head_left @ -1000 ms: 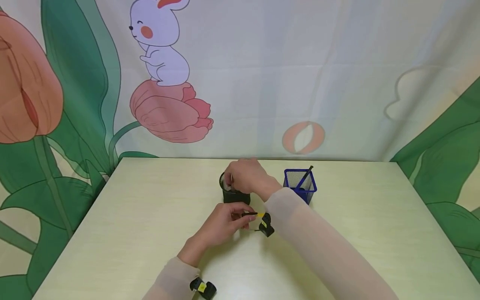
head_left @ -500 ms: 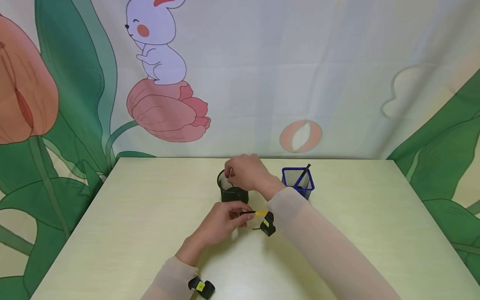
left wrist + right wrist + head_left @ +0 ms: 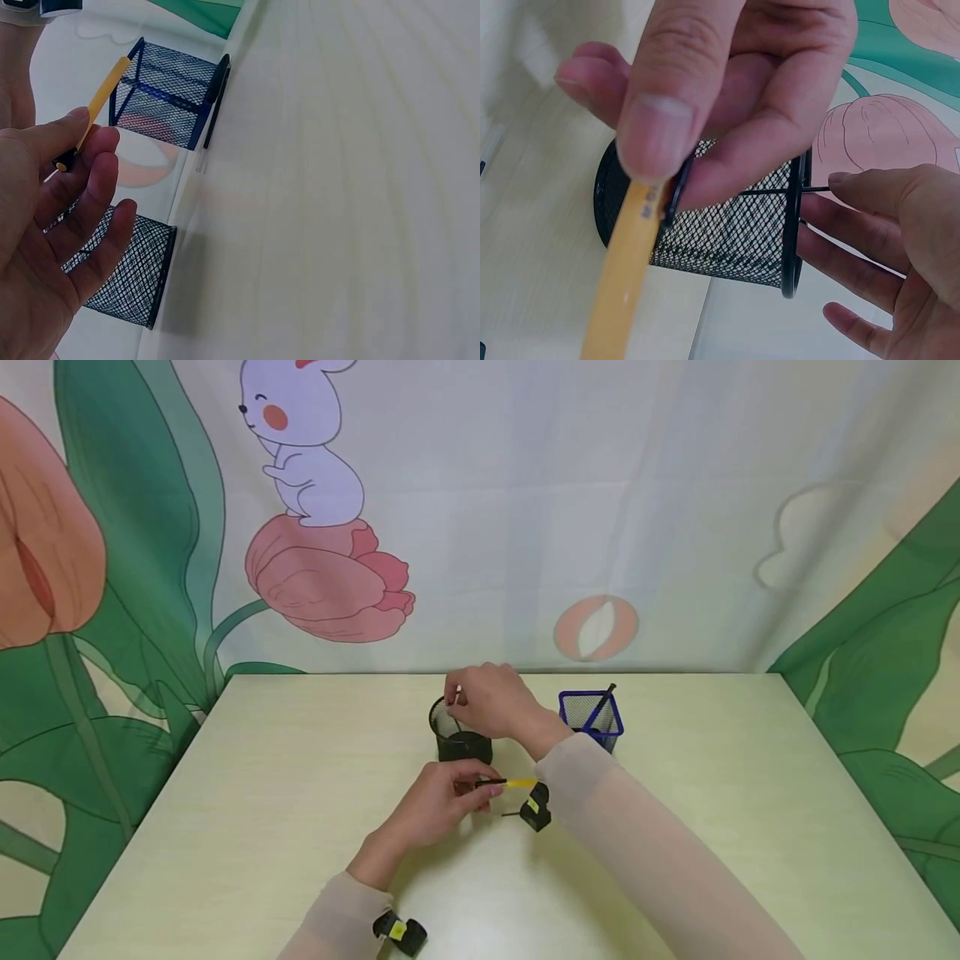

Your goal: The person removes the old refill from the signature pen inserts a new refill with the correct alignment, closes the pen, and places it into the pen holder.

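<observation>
Long, plain, pale beige sleeves are worn on both arms: the left sleeve [image 3: 333,910] toward the left edge of the table [image 3: 187,827], the right sleeve [image 3: 648,835] toward the right edge. A small black camera with a yellow patch is strapped at each wrist: left camera [image 3: 409,937], right camera [image 3: 535,815].

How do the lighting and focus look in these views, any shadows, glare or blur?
Head view: soft shadows on the table, plus a pale sheen near the bottom edge; left wrist view: the left hand's fingers look shaded against a washed-out tabletop; right wrist view: the yellow pen, close to the lens, looks soft, its print unreadable, while the black mesh holder appears crisper.
</observation>
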{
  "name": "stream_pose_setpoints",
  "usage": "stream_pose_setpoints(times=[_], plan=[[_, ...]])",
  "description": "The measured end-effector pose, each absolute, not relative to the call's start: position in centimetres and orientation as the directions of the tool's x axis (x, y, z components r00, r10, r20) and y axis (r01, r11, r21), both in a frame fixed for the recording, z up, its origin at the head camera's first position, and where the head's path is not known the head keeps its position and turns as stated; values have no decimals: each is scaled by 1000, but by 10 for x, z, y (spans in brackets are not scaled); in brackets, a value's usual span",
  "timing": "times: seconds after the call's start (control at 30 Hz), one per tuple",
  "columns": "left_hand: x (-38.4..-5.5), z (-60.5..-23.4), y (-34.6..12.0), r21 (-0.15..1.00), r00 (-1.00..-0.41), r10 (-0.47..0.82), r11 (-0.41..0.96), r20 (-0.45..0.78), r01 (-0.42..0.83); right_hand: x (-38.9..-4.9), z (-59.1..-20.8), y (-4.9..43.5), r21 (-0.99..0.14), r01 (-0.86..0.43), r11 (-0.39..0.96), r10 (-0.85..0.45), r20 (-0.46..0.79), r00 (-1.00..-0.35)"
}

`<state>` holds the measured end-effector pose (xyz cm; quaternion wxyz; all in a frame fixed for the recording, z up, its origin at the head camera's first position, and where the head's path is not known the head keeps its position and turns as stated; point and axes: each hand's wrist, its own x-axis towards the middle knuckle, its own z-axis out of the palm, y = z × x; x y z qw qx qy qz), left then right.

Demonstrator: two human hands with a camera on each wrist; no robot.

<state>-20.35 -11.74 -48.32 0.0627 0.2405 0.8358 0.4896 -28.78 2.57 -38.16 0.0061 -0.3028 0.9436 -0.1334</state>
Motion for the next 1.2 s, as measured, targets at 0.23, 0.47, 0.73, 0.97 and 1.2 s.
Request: stream_pose_setpoints(times=[0.23, 0.47, 0.73, 0.97, 1.2], plan=[[-204, -484, -118, 839, -875, 464, 417, 135, 350, -284, -378, 27, -281, -578, 766, -580, 85, -810], [-204, -482, -118, 843, -878, 461, 416, 127, 341, -281, -375, 31, -313, -573, 757, -572, 108, -813], [-203, -482, -117, 843, -876, 465, 417, 124, 340, -277, -370, 36, -390, -553, 736, -550, 132, -825], [-203, -478, -116, 842, -876, 465, 416, 127, 344, -272, -362, 41, -449, -538, 713, -541, 136, -830], [-203, -478, -117, 842, -874, 467, 412, 133, 348, -268, -360, 49, -491, -543, 681, -528, 184, -829]])
